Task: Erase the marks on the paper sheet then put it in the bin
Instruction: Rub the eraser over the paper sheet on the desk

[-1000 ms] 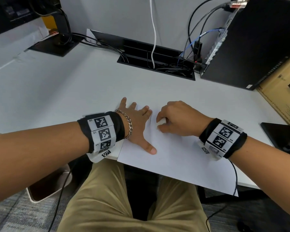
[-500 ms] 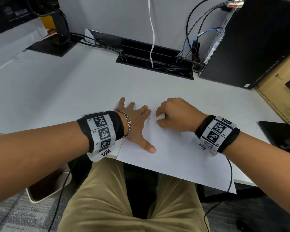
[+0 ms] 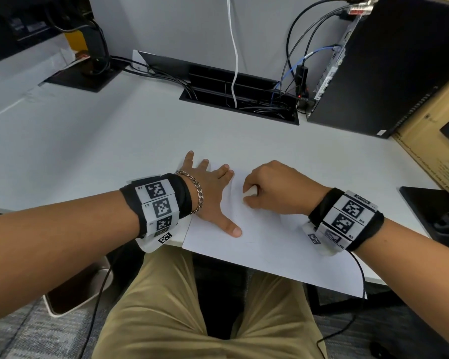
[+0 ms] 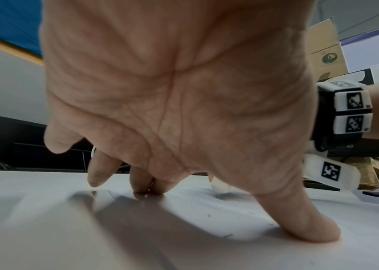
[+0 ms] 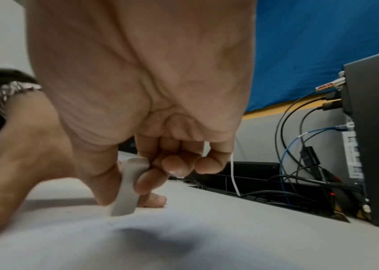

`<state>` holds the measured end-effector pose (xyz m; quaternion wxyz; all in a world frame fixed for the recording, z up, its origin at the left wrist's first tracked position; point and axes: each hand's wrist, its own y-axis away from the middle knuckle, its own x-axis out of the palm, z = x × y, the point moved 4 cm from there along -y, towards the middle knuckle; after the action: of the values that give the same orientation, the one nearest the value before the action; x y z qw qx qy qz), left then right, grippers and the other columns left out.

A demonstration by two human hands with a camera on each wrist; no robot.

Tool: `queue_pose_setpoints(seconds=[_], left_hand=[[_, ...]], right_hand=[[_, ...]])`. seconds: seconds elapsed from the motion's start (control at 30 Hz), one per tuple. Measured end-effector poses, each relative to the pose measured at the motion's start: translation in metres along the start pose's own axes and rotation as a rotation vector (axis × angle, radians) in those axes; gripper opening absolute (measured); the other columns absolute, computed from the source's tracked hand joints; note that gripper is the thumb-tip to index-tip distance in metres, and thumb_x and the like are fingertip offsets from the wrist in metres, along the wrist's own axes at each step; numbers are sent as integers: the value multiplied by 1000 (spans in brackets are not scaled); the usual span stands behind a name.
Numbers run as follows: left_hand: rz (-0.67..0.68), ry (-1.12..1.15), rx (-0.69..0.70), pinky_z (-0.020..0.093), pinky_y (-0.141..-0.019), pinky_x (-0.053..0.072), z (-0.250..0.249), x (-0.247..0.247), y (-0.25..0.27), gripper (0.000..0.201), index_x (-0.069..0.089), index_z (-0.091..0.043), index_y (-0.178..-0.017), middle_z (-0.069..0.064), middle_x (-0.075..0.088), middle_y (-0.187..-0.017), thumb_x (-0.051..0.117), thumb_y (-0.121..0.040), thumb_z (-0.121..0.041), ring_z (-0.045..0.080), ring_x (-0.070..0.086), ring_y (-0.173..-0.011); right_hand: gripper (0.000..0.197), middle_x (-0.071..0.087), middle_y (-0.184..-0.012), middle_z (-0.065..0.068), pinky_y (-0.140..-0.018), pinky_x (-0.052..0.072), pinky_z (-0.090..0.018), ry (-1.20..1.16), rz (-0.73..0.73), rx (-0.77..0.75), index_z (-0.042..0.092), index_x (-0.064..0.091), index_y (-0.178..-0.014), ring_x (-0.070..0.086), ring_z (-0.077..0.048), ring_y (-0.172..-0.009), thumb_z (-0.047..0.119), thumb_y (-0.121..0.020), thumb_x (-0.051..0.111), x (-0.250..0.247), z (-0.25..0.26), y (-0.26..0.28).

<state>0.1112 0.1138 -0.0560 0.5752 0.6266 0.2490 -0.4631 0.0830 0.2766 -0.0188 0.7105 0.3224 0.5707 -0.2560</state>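
Observation:
A white paper sheet (image 3: 275,244) lies on the desk, its near corner hanging over the front edge. My left hand (image 3: 213,193) lies flat on the sheet's left part with fingers spread, pressing it down; the left wrist view shows the fingertips (image 4: 142,184) and thumb on the paper (image 4: 183,228). My right hand (image 3: 278,187) pinches a white eraser (image 3: 250,190) between thumb and fingers. In the right wrist view the eraser (image 5: 128,190) stands with its lower end on the paper (image 5: 206,237). Only faint pencil traces show on the sheet.
A black computer tower (image 3: 389,63) with several cables stands at the back right beside a cable tray (image 3: 244,99). A cardboard box (image 3: 430,141) and a black object (image 3: 430,211) lie right. A white bin (image 3: 73,294) sits on the floor, lower left.
My right hand with the eraser has shifted slightly left and away across the sheet. The left hand has stayed pressed flat on the paper.

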Motion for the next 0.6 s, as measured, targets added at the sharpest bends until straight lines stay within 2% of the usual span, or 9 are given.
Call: queue_pose_setpoints(seconds=[0.1,0.33,0.43,0.6], left_hand=[[5,-5,5,70,-119,-16,0,0,0,154,-22,-28,-164,-9,-19,-173,34,-49,-114,37,-11,-160],[-5,-12,47,70,-118,-20,6,-5,-2,154,-24,-28,-163,-9,-19,-173,42,-52,-112,34,-20,-159],[-42,-41,41,70,-117,-20,14,-8,-4,157,-28,-28,-161,-7,-29,-171,47,-50,-111,34,-28,-156],[-86,-100,-38,71,-117,-19,38,-18,-9,158,-28,-28,-161,0,-37,-167,50,-51,-109,37,-32,-154]], right_hand=[[20,66,-85,15,-71,52,-29,-28,-38,29,30,72,-102,60,-7,-83,44,-89,66,-5,-5,13],[20,64,-85,16,-72,56,-37,-38,-79,154,32,73,-99,60,-8,-80,44,-85,64,1,-27,39],[16,64,-86,16,-70,56,-35,-23,-57,206,33,71,-96,59,-4,-73,43,-86,63,4,-35,45],[18,65,-84,16,-71,57,-35,-67,-38,204,34,72,-97,61,-5,-79,43,-84,63,10,-31,53]])
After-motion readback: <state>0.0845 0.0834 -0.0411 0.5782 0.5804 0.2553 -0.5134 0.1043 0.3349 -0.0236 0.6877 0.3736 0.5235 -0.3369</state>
